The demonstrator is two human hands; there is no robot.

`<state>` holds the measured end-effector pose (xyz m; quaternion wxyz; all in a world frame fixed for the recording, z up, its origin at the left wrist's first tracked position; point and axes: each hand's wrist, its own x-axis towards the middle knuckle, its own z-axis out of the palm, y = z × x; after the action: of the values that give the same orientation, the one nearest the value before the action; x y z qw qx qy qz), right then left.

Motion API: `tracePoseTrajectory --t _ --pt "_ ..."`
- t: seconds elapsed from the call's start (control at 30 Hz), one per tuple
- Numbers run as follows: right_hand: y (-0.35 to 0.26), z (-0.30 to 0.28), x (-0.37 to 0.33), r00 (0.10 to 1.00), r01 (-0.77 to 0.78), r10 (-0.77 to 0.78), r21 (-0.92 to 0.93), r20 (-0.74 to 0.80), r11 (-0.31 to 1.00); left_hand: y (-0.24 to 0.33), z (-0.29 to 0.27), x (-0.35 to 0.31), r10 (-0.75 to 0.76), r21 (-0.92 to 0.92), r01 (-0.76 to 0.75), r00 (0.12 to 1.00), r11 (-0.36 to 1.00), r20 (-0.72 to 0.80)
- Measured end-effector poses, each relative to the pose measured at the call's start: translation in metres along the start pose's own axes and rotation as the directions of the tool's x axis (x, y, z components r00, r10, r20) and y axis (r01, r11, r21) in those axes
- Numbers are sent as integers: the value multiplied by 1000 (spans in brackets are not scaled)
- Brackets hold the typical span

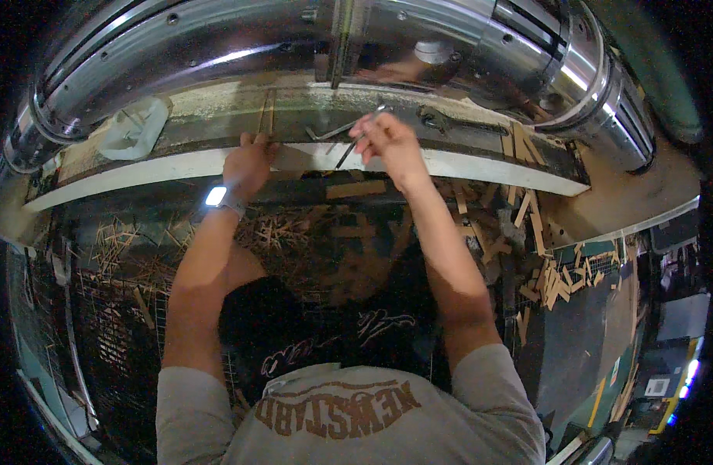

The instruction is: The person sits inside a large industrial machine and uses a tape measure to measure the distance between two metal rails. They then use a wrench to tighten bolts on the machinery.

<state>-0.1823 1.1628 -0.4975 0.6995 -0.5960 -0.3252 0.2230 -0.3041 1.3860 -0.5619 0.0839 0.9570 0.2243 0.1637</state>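
My right hand [390, 146] is raised over the white-edged ledge [193, 164], its fingers pinched round a thin metal rod [359, 138] with a dark lower end. Its exact kind is not clear. Beside that hand, an L-shaped hex key [333, 131] lies on the ledge. My left hand [249, 164] rests at the ledge's front edge with bent fingers close together. Thin brown strips [268, 115] run away from its fingertips; whether the fingers grip them is hidden. A watch [217, 197] is on the left wrist.
Large shiny metal cylinders [240, 50] span the far side above the ledge. A pale plastic tray [135, 128] sits at its left, a dark wrench-like tool [461, 124] at its right. Wooden or cardboard scraps [558, 283] and thin strips [120, 232] litter the mesh below.
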Motion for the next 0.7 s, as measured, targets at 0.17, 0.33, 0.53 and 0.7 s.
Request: tracePoseTrajectory --t 0.17,0.33,0.53,0.7 --pt "-7 -7 -15 998 23 -24 -8 -58 1000 -29 24 5 117 84 -113 992 990 -45" --pt "-58 -30 -38 954 237 -196 171 -226 956 -8 4 0 5 12 -5 1000 1000 7" --pt "-79 -28 -43 842 453 -493 -210 -218 867 -3 2 0 -9 39 10 999 999 -35" --pt "-71 -25 -40 830 462 -539 -368 -142 807 -5 4 2 -8 13 8 1000 1000 -30"
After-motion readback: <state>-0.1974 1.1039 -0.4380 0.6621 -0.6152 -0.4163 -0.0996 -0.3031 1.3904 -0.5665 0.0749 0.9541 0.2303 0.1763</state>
